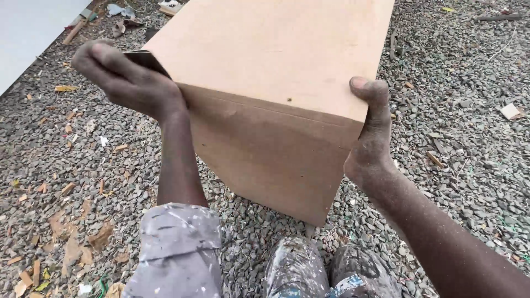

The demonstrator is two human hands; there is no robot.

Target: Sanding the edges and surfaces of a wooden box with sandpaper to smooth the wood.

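Note:
A large box [270,83] of tan fibreboard stands on gravel in front of me, its top face running away from me. My left hand [130,80] is closed on a folded piece of dark sandpaper [144,58], pressed against the box's near left corner edge. My right hand [372,135] grips the box's near right corner, thumb on the top face and palm against the side. Both hands are dusty.
Grey gravel [458,110] covers the ground, strewn with wood chips and offcuts [72,243] at the left. A pale flat panel [27,27] lies at the top left. My paint-spattered trousers and shoes [331,273] show at the bottom.

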